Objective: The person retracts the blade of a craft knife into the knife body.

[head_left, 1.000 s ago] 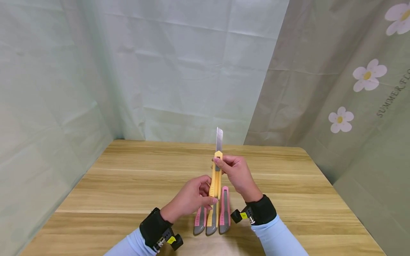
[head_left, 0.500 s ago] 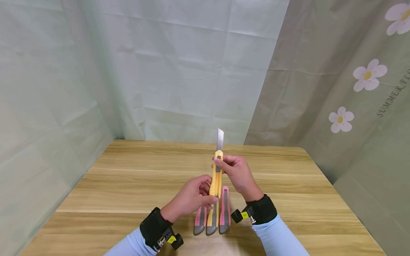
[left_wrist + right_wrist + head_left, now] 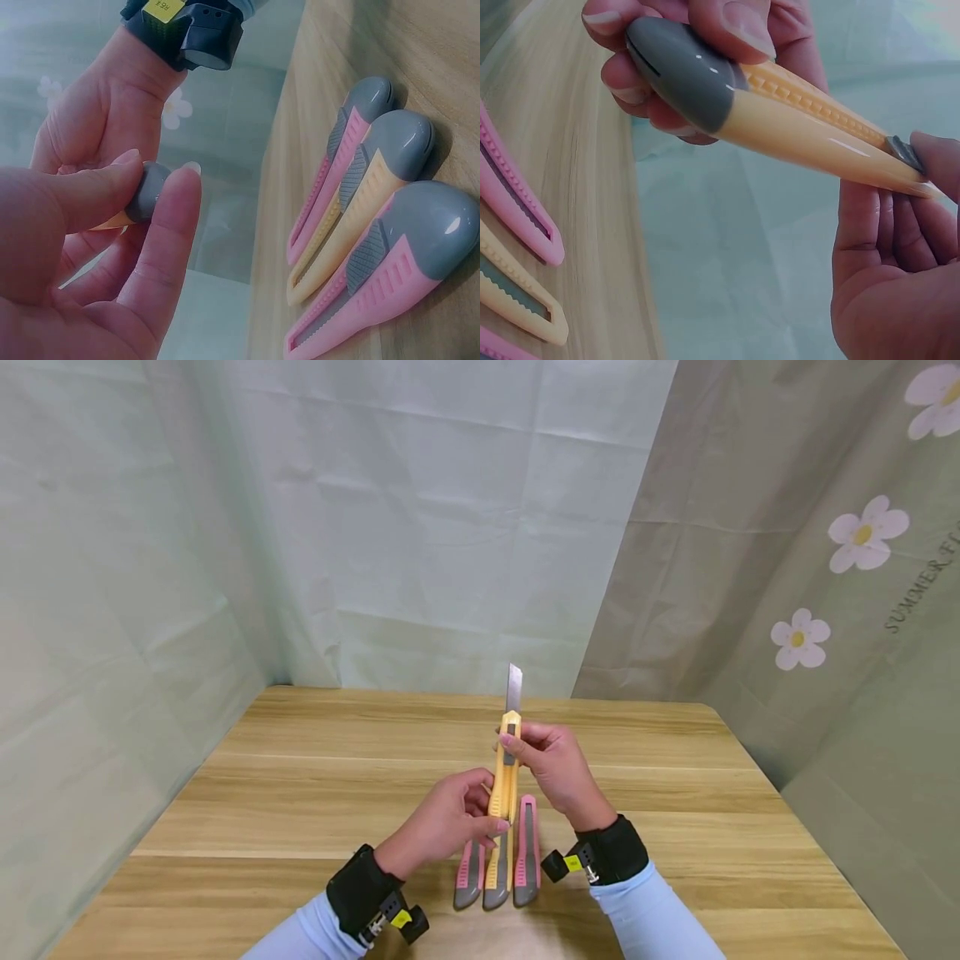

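A yellow utility knife (image 3: 502, 793) is held up above the table, its metal blade (image 3: 513, 690) out of the far end. My left hand (image 3: 441, 827) pinches the knife's grey butt cap (image 3: 686, 71) between thumb and fingers. Near the blade end, my right hand (image 3: 562, 770) grips the body, thumb on the grey slider (image 3: 904, 153). Below lie three more utility knives side by side on the table: a pink one (image 3: 469, 878) partly behind my left hand, a yellow one (image 3: 497, 881) in the middle, and another pink one (image 3: 527, 852) at right. No blade shows on these.
The wood-grain table (image 3: 300, 777) stretches around the hands. Pale curtains (image 3: 450, 527) enclose it at the back and sides, with printed flowers (image 3: 799, 639) on the right one. Both wrists wear black straps with small cameras (image 3: 412, 925).
The knife's blade sticks out somewhat less than before. My right thumb has shifted slightly down along the body with the slider. My left hand keeps its hold; the three knives lie still.
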`<state>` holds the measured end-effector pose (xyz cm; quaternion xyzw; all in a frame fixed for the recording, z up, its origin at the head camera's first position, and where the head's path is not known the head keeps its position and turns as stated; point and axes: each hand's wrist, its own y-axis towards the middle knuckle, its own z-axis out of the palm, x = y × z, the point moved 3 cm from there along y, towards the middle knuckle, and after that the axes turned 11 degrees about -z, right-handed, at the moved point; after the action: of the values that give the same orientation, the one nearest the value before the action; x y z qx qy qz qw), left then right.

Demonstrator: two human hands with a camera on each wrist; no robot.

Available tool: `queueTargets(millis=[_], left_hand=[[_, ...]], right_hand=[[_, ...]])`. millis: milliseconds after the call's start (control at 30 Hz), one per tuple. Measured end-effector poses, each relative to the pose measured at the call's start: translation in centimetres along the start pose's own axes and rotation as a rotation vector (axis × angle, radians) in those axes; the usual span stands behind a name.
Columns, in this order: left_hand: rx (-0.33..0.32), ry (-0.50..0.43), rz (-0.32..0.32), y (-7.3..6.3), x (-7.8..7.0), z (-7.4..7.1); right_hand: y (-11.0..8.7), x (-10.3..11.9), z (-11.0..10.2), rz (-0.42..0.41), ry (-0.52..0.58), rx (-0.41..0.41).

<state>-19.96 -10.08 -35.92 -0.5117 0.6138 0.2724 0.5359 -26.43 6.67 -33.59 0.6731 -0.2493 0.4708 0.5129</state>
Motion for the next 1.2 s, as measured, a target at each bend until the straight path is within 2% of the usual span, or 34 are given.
queueTargets(millis=[433, 700, 867, 1200], left_hand=[[-0.006, 0.014, 0.027, 0.03, 0.22, -0.12], [-0.019, 0.007, 0.021, 0.06, 0.16, -0.33], [-0.036, 0.008, 0.015, 0.16, 0.27, -0.54], [-0.027, 0.018, 0.026, 0.18, 0.13, -0.55]], right_hand=[[-0.05, -0.17, 0.50, -0.017, 0.117, 0.050], [0.07, -0.11, 0.26, 0.038, 0.006, 0.023], [0.03, -0.38, 0.12, 0.080, -0.029, -0.003], [-0.11, -0.65, 0.32, 0.133, -0.093, -0.020]])
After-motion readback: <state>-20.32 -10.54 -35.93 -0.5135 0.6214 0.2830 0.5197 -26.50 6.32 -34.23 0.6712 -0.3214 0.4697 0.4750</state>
